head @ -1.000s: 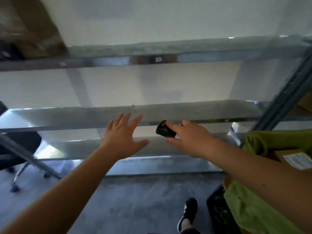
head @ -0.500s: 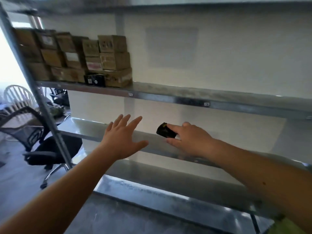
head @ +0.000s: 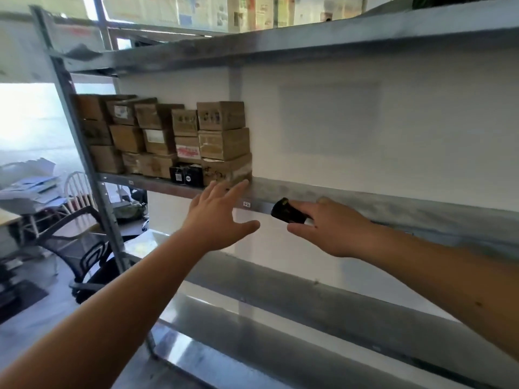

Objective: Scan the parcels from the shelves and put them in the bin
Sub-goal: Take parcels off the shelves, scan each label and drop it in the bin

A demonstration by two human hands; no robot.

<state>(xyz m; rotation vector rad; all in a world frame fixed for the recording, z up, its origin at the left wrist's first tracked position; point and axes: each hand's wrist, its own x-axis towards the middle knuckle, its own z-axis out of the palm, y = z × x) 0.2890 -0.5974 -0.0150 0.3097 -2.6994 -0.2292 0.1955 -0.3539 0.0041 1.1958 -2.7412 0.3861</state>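
Several brown cardboard parcels (head: 223,143) are stacked at the left end of a grey metal shelf (head: 351,196), with a small black box (head: 186,175) among the bottom row. My left hand (head: 217,219) reaches up with fingers spread and straight, fingertips just below the lowest right parcel (head: 226,169), holding nothing. My right hand (head: 328,227) grips a small black scanner (head: 286,211), which points left in front of the shelf edge. The bin is out of view.
The metal rack has an upright post (head: 84,153) at the left and lower shelves (head: 309,299) beneath my arms. A black office chair (head: 81,248) and a cluttered desk (head: 25,192) stand to the left of the rack. A white wall backs the shelves.
The view has swung up and left from the low shelves and floor to the parcel shelf. Both hands stay outstretched in the same pose, now closer to the parcels.
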